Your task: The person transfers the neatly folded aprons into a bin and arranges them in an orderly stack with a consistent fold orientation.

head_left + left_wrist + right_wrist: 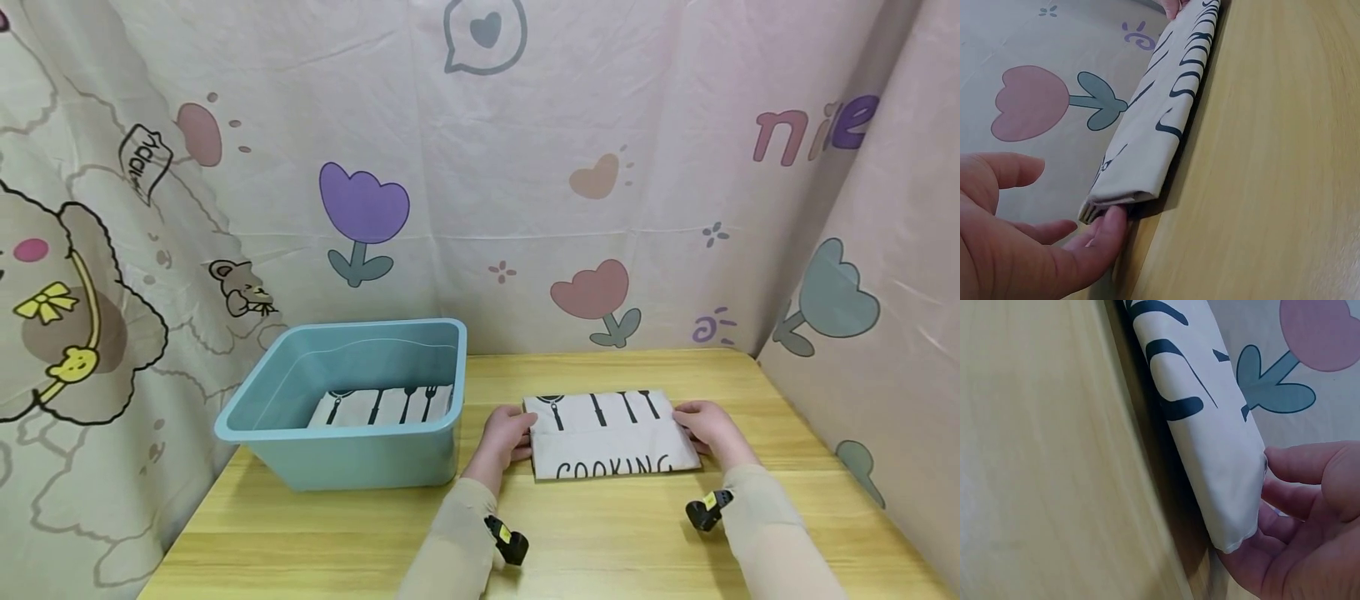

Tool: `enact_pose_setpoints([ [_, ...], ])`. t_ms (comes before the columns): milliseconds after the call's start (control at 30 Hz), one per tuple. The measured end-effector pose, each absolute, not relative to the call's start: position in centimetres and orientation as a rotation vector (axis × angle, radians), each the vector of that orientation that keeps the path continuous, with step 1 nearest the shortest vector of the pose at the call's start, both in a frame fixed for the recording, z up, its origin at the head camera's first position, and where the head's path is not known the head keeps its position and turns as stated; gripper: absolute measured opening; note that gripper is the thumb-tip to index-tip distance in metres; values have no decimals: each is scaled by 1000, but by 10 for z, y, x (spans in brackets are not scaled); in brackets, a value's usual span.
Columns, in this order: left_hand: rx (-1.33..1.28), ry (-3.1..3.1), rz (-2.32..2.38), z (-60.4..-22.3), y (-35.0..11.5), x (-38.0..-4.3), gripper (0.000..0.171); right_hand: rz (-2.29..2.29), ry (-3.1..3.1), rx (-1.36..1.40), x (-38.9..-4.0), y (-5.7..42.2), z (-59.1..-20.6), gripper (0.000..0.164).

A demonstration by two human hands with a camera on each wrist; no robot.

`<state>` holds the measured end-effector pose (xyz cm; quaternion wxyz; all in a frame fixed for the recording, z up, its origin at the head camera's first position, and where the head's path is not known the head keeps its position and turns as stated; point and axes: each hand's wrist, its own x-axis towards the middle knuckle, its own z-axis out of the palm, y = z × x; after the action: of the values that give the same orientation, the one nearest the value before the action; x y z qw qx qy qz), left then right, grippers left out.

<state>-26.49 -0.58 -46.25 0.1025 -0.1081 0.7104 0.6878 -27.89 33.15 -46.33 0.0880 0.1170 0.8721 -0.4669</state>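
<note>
A folded white cloth [611, 437], printed with black kitchen utensils and the word COOKING, is on the wooden table between both hands. My left hand [508, 435] is at its left end. In the left wrist view its fingertips [1113, 222] reach under the layered edge, while the thumb [1019, 170] stands apart from the cloth. At the opposite end my right hand [708, 429] pinches the corner, the thumb [1291, 464] on the edge and the other fingers curled beneath, partly hidden. Along the front, a dark shadow gap shows below the cloth in both wrist views.
A blue plastic bin [352, 458] stands left of the hands. Inside it lies another folded cloth [382, 407] with the same utensil print. Behind the wooden table [592, 542] hangs a printed curtain [480, 192], which also closes off both sides.
</note>
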Motion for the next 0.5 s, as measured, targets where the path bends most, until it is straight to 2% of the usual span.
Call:
enact_pose_setpoints([
  [333,-295,2120,2004,-464,-4,-266,43,-1482,2525,314,-277,329,-462,49],
  [500,-294,2074,2043,-464,-3,-266,47,-1508,2496,321,-276,330,-463,49],
])
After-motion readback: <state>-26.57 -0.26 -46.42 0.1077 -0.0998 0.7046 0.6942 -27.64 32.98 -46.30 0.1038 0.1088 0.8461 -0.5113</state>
